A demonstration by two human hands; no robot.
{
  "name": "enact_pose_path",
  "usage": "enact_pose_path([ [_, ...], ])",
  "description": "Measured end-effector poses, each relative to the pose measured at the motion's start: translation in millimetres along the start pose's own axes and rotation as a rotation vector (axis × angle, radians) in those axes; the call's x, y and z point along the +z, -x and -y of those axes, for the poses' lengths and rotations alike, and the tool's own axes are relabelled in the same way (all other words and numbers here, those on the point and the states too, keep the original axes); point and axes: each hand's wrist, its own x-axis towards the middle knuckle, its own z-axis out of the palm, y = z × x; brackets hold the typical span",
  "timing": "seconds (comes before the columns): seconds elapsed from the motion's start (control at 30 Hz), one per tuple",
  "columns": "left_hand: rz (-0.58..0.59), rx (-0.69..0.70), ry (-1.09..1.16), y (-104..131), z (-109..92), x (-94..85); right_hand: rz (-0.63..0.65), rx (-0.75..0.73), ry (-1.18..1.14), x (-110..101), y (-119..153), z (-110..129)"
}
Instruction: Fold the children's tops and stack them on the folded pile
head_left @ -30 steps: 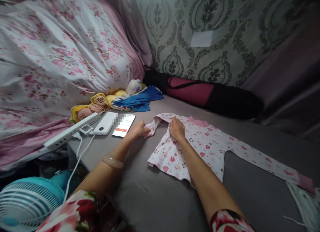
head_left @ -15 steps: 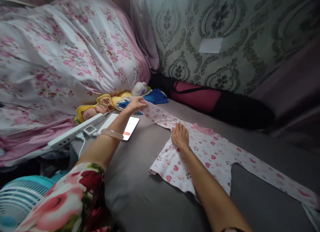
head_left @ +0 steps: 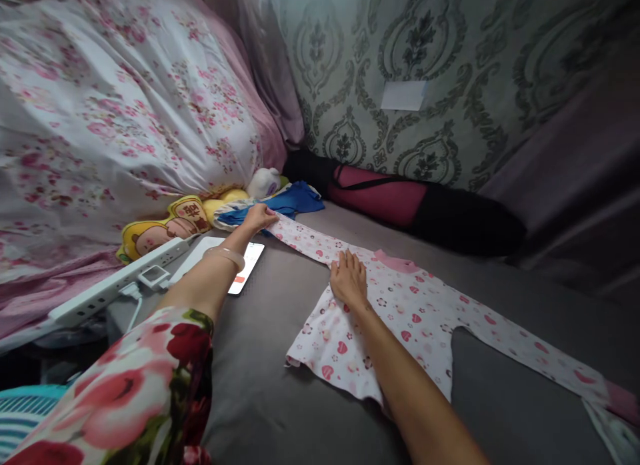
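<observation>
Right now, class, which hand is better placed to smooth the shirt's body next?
Right, I'd judge: the right hand lies on the shirt's body, while the left hand pinches the end of the outstretched sleeve.

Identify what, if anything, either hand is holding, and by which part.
The left hand holds the printed shirt by the cuff end of one sleeve. The right hand lies on the shirt near that sleeve's shoulder, not visibly gripping it.

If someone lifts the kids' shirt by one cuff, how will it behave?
Likely floppy: the shirt lies flat, its hem rippled. Probably light, since the fabric looks thin. The far sleeve would likely trail, as both sleeves are long and spread wide.
</observation>
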Motion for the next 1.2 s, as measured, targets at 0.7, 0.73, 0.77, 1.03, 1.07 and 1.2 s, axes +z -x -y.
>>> enact_pose_path([
  [0.7, 0.359, 0.759, -0.238, 93.6, -68.1, 153.2, 0.078, -0.050, 0.082, -3.3, 3.4, -0.7],
  [0.73, 0.360, 0.753, -0.222, 97.8, -69.0, 160.4, 0.096, -0.071, 0.096, -3.9, 3.7, -1.4],
  [0.77, 0.354, 0.742, -0.217, 100.0, -68.6, 164.8, 0.103, -0.085, 0.106, -4.0, 3.9, -2.0],
  [1.03, 0.355, 0.667, -0.464, 77.2, -30.9, 141.0, -0.051, -0.028, 0.034, 2.6, 1.8, -0.2],
  [1.07, 0.351, 0.638, -0.497, 72.5, -24.7, 135.4, -0.051, -0.026, 0.031, 2.9, 1.3, 0.0],
  [1.2, 0.340, 0.542, -0.588, 54.3, -3.9, 113.4, -0.030, -0.023, 0.030, 2.9, -0.2, -0.1],
])
